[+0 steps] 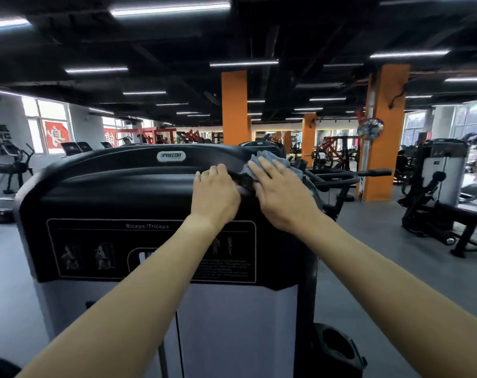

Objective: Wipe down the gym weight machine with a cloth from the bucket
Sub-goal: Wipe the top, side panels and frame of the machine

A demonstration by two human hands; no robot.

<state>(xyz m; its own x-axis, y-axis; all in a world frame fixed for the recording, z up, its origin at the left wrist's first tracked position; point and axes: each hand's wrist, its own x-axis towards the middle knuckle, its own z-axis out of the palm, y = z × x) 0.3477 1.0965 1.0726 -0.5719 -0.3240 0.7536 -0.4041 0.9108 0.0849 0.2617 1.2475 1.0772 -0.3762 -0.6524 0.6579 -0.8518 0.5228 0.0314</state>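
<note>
A black and grey weight machine labelled Biceps/Triceps fills the foreground. A blue-grey cloth lies on the right end of its rounded black top. My right hand lies flat on the cloth with straight fingers, pressing it against the machine. My left hand rests just beside it on the black top, fingers bent over the ridge. No bucket is in view.
A black cup holder sticks out at the machine's lower right. Orange pillars stand behind. More weight machines stand to the right, and treadmills along the left windows. Grey floor lies between.
</note>
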